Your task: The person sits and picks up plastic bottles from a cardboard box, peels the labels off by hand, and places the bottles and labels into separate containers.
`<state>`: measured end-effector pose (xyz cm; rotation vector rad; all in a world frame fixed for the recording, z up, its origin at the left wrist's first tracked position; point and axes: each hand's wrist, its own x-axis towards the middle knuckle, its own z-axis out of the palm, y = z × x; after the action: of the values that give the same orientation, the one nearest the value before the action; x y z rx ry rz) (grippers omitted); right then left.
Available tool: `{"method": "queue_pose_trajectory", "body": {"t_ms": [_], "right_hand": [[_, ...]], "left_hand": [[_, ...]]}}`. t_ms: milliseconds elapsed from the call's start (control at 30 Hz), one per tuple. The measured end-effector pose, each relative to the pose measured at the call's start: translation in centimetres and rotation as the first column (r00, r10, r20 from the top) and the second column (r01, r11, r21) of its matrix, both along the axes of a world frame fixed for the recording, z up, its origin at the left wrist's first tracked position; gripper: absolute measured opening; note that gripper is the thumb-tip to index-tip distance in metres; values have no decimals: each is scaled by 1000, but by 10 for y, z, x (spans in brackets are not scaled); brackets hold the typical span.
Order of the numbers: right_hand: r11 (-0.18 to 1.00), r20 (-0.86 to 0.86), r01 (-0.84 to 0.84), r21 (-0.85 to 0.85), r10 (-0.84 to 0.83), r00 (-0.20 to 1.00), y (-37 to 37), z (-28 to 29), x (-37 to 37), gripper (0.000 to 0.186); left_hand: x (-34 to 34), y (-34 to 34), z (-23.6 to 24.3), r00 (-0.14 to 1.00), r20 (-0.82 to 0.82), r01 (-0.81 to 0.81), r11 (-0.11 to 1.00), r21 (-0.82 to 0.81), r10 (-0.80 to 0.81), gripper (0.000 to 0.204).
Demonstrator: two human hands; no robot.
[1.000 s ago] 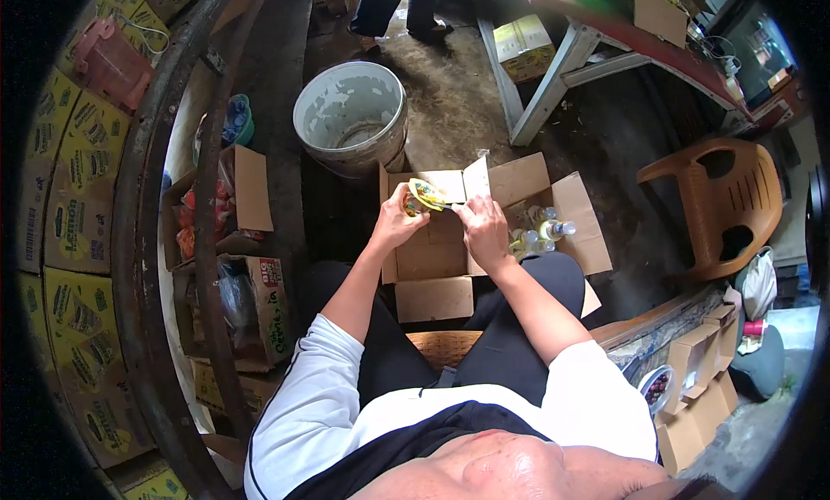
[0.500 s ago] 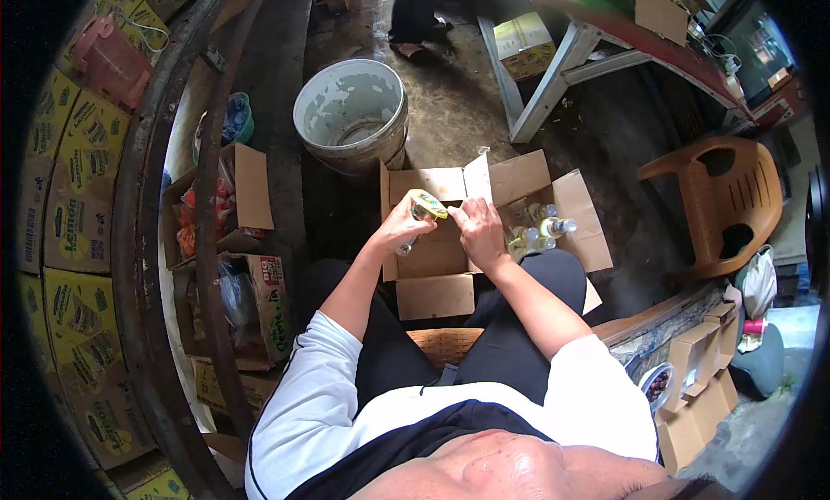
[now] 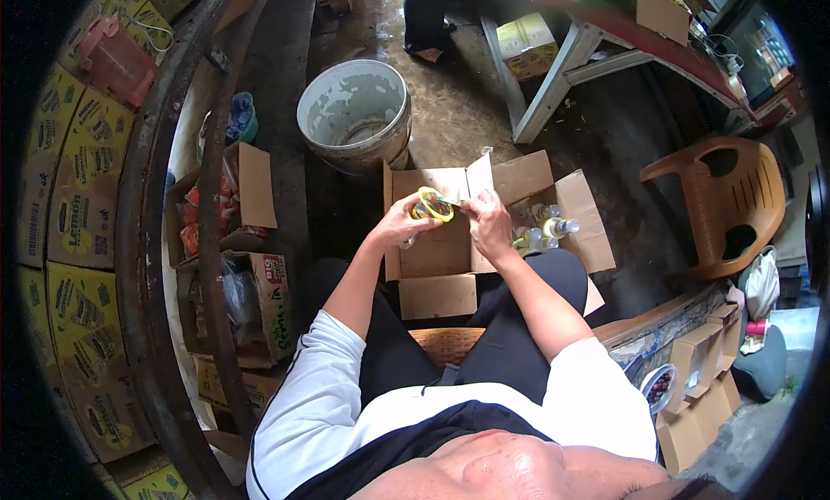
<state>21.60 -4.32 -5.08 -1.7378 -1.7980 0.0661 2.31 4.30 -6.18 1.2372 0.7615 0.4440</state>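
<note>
My left hand (image 3: 403, 217) holds a yellow, ring-shaped item (image 3: 432, 204) that looks like a roll of printed labels or tape, with a clear object partly hidden below those fingers. My right hand (image 3: 486, 214) pinches a small strip at the right side of this yellow item. Both hands are over an open cardboard box (image 3: 432, 258) in front of my legs. Clear bottles with pale yellow liquid (image 3: 545, 236) stand at the right side, in a box with open flaps (image 3: 584, 227).
A large worn bucket (image 3: 353, 111) stands ahead, with a person's dark-trousered legs (image 3: 424, 20) beyond. A red-topped table (image 3: 588, 16) and brown plastic chair (image 3: 722, 206) are at right. Yellow cartons (image 3: 95, 344), a metal rail (image 3: 216, 310) and boxes of goods (image 3: 251, 301) line the left.
My left hand has turned the yellow item, showing its ring shape, and my right hand's pinched fingers now pull a strip from it. The person's legs behind the bucket moved right.
</note>
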Motion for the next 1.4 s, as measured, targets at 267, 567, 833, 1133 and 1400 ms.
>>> {"method": "queue_pose_trajectory", "body": {"t_ms": [267, 567, 833, 1133, 1400], "right_hand": [[1000, 54, -3, 29, 1, 999, 0, 7, -3, 6], [999, 100, -28, 43, 24, 995, 0, -1, -1, 9], [999, 81, -45, 23, 43, 996, 3, -2, 0, 9], [992, 242, -121, 38, 108, 964, -3, 3, -13, 18], [981, 356, -161, 111, 112, 928, -8, 6, -15, 16]], "left_hand": [[0, -3, 3, 992, -50, -106, 987, 119, 112, 47], [5, -3, 18, 987, -162, 22, 999, 34, -17, 54], [1, 6, -16, 979, -194, -18, 977, 214, 61, 66], [-2, -4, -1, 988, -146, -27, 981, 191, 56, 53], [-5, -6, 15, 991, -85, 94, 993, -75, -100, 36]]}}
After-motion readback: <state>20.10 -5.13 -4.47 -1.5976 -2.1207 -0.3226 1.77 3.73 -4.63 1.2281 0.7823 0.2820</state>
